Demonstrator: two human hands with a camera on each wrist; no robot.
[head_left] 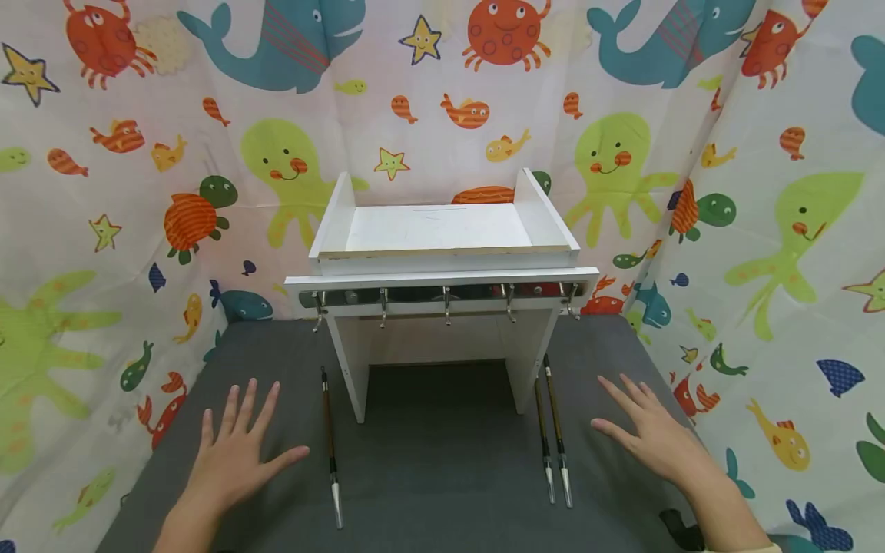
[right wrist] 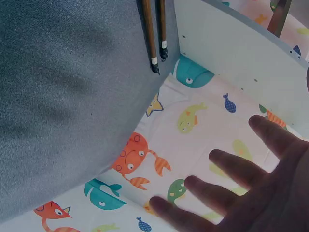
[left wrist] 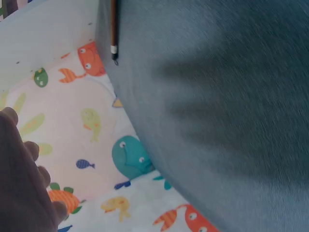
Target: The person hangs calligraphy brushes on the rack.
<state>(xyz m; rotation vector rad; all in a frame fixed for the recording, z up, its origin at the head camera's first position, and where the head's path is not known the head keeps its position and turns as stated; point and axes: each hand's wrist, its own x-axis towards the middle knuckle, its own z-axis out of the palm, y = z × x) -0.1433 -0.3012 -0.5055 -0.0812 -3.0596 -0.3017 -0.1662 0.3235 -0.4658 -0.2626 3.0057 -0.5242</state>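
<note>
My left hand (head_left: 230,462) is held over the left side of the grey table, fingers spread and holding nothing. A calligraphy brush (head_left: 329,438) with a brown handle and white tip lies just right of it. Over the table's right side, my right hand (head_left: 657,439) is also spread and holds nothing. Two similar brushes, an inner brush (head_left: 542,430) and an outer brush (head_left: 555,418), lie side by side to its left. In the right wrist view the fingers (right wrist: 236,169) are straight and apart. Between the brushes stands a white shelf rack (head_left: 442,276).
Several metal hooks (head_left: 446,306) line the rack's front rail. The rack stands toward the back of the grey table (head_left: 435,476). A curtain (head_left: 415,100) printed with sea animals hangs behind and at both sides. Something black (head_left: 681,528) lies by the right forearm.
</note>
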